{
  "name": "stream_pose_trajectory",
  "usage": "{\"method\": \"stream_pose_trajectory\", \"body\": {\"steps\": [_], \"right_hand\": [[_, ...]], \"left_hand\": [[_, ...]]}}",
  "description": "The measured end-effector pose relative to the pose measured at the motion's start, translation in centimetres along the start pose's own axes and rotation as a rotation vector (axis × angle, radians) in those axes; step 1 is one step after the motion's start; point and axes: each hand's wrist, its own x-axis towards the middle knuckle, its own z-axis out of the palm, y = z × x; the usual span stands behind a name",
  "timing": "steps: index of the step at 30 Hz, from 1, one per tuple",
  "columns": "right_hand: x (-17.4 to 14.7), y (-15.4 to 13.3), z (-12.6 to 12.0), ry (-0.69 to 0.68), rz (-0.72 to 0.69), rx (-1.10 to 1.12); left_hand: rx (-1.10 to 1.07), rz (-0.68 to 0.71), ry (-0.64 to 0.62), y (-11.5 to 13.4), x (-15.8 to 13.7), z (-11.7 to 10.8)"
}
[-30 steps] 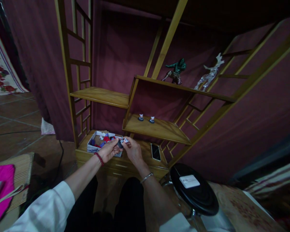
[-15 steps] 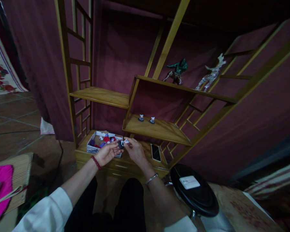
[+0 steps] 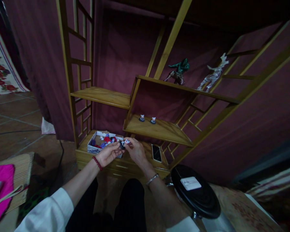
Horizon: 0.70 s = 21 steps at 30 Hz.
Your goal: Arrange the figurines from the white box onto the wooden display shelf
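My left hand (image 3: 109, 154) pinches the dark round base (image 3: 122, 145) of a small figurine. With its fingertips, my right hand (image 3: 135, 149) grips the white-and-red upper part (image 3: 127, 141) of the same figurine. Whether the two parts are joined is too small to tell. Just behind my left hand, a cardboard box (image 3: 93, 149) holds several red, purple and white pieces. Two similar little figurines, a left one (image 3: 141, 118) and a right one (image 3: 153, 120), stand upright on dark bases on the middle shelf (image 3: 164, 131).
A phone (image 3: 156, 152) lies on the cabinet's lower top, right of my hands. On the upper shelf stand a green-hooded statuette (image 3: 180, 71) and a clear one (image 3: 214, 75). A black round stool (image 3: 195, 193) bearing a white card is at right. Wooden posts frame the shelves.
The view has shifted very slightly. Both hands keep hold of the figurine parts in nearly the same place.
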Motion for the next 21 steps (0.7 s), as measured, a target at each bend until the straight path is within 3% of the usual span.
{"method": "stream_pose_trajectory", "body": {"steps": [21], "right_hand": [[0.07,0.26,-0.05,0.023,0.002,-0.016]], "left_hand": [[0.002,0.023,0.027,-0.42,0.46,0.25]]}}
